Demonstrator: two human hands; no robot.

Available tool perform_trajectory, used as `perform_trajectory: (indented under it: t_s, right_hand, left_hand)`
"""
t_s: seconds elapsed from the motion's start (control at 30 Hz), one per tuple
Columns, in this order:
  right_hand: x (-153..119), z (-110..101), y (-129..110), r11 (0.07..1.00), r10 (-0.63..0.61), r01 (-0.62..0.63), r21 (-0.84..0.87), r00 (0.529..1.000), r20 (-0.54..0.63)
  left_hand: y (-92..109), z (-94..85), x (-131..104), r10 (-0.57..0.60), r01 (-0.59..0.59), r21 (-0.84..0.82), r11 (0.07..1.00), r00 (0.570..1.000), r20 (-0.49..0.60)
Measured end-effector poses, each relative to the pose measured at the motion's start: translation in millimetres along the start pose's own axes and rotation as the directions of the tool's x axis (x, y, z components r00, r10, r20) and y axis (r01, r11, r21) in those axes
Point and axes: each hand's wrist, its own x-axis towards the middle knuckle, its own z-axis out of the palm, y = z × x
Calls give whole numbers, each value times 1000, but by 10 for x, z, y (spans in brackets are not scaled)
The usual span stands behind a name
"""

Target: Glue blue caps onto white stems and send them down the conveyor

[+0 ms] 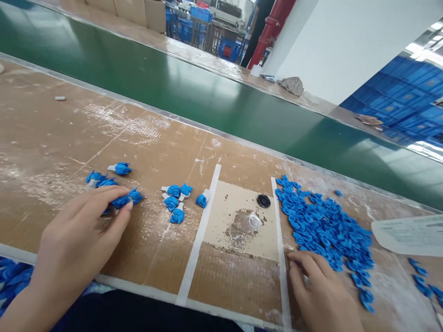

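My left hand [81, 233] is closed, thumb against fingers, on a small blue plastic part [133, 197] just above the table. Beside it lie more blue parts with grey stubs [121, 168], some partly covered by the hand. Several similar parts [172, 203] form a group to its right, and a single one [202, 198] touches the left white tape strip. My right hand [320, 288] rests by the right tape strip [283, 276], below a pile of loose blue pieces [325, 226]. Its thumb and index finger are nearly together; anything between them is too small to make out.
Between the tape strips is a cardboard patch [216, 221] with a small clear cup [254, 221] in a wet stain, and a black round cap [263, 200]. A green conveyor belt [194, 83] runs behind. A translucent sheet-like object [408, 235] lies right of the pile.
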Motion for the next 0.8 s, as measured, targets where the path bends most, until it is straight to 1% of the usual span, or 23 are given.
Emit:
perform_trajectory:
  t_s: [0.03,0.1,0.17,0.23,0.27,0.3,0.37,0.4,0.43,0.47,0.5,0.57,0.67,0.73,0.8]
  right_hand:
    - [23,-9,0,1000,10,-10,6,1000,-1]
    - [60,-31,28,997,-8,7,71,1000,21]
    - [62,-39,93,987,-60,53,151,997,44]
    - [14,-22,181,978,-122,111,176,991,56]
    - [-25,-7,228,978,-143,132,162,988,56]
    - [-69,9,272,977,-170,160,144,984,59]
    - [-149,38,343,964,-246,236,121,967,69]
    - [-176,46,366,955,-282,275,116,958,57]
    - [-191,48,379,945,-311,307,111,950,25]
    - [-193,42,384,937,-333,332,107,943,-7]
    - [-186,28,382,930,-349,351,106,936,-34]
    - [-156,-16,369,918,-376,379,113,925,-51]
    - [-124,-97,333,917,-369,370,150,929,-38]
    - [-116,-136,279,941,-276,279,192,960,-45]
    - [-88,-154,177,955,-124,128,267,992,-32]
  left_hand:
    - [-38,25,34,57,-57,18,998,998,3]
    - [-58,64,74,145,-145,20,989,989,29]
    - [-13,88,76,239,-239,-23,971,971,19]
    - [65,107,57,345,-340,-102,935,938,37]
    - [103,119,49,408,-395,-148,907,911,65]
    - [136,132,47,477,-453,-195,870,873,102]
    - [171,159,66,606,-547,-285,787,773,191]
    - [173,170,88,654,-575,-330,749,721,229]
    - [167,177,116,687,-584,-377,719,678,262]
    - [155,181,149,703,-571,-422,704,647,296]
    - [139,180,182,705,-540,-466,700,627,332]
    - [102,176,243,689,-452,-542,709,608,394]
    - [48,194,293,670,-349,-607,714,595,445]
    - [27,226,302,663,-315,-633,707,605,440]
    - [37,245,303,659,-319,-634,704,625,418]
